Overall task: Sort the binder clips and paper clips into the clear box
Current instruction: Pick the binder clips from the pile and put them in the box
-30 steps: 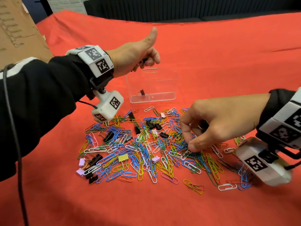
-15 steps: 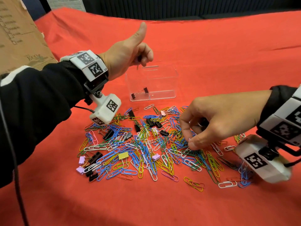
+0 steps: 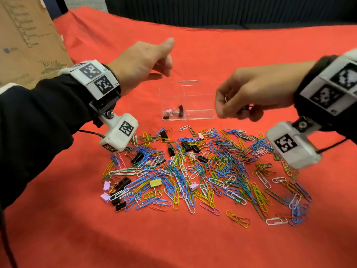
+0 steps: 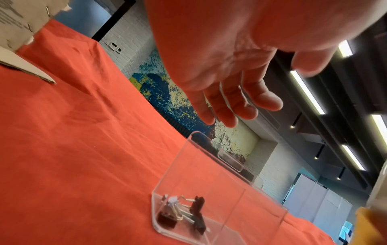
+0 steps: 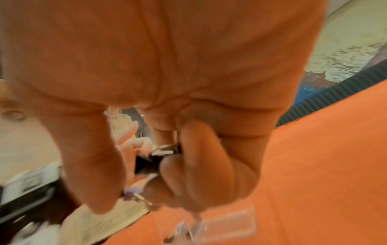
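The clear box [image 3: 201,105] stands on the red cloth behind the pile and holds several binder clips [image 3: 173,113], black and lilac. My left hand [image 3: 166,59] hovers above and left of the box, fingers stretched out, thumb raised, nothing in it; in the left wrist view the hand [image 4: 230,102] hangs over the box [image 4: 220,179]. My right hand [image 3: 224,105] is at the box's right wall, fingers curled round a black binder clip [image 5: 146,164] and a lilac one [image 5: 132,192]. The mixed pile of coloured paper clips and binder clips [image 3: 193,171] lies in front of the box.
A cardboard sheet [image 3: 25,35] leans at the far left edge of the cloth. A dark ribbed panel [image 3: 212,12] runs behind the table. Bare red cloth [image 3: 173,244] stretches in front of the pile and behind the box.
My left hand dropped its black binder clip into the box and spread its fingers. My right hand rose from the pile with binder clips and moved up to the box's right side.
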The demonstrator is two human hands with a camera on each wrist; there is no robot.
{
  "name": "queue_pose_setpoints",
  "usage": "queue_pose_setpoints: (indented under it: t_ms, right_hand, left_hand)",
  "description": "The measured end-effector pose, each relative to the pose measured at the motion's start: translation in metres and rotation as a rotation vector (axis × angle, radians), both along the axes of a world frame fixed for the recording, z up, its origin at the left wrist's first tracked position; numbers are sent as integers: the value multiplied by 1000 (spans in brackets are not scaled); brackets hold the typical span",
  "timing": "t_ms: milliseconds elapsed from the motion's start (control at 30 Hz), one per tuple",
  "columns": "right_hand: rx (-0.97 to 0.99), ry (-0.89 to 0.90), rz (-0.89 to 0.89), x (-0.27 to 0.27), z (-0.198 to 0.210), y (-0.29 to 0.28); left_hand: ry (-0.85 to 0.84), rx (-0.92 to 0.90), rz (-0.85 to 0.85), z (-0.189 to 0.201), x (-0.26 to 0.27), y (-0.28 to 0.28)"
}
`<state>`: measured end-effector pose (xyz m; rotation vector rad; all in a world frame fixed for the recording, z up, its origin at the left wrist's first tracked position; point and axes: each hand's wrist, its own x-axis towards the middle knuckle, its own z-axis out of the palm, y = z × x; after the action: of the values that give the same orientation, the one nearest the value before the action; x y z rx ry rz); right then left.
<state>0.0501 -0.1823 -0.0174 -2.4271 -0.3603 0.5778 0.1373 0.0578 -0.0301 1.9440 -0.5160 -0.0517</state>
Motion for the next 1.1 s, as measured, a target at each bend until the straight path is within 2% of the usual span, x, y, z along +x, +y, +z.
queue_pose_setpoints:
  t_ms: [233,367,467,567,700,900,1100]
  right_hand:
    - [-27,-31,-141,64,29,52]
    - [-127,-131,-100,79,34,79]
    - [-172,-275,-82,90,28,94]
    - [-332,-396,19,91,24,108]
    - [-413,-448,118,87,16,117]
    - [-539,-533,140,85,7,120]
    - [-546,-574,142,86,9,119]
  left_hand:
    - [-110,192,-18,-8,-20,31]
    - [-110,242,8,-12,-26,55]
    - [-103,297,-8,-18,-27,70]
    - [-87,339,-6,-23,-30,82]
    - [-88,410,-35,-27,-32,88]
    - [-84,472,-45,-32,-34,91]
    - [-59,452,-68,-35,-32,88]
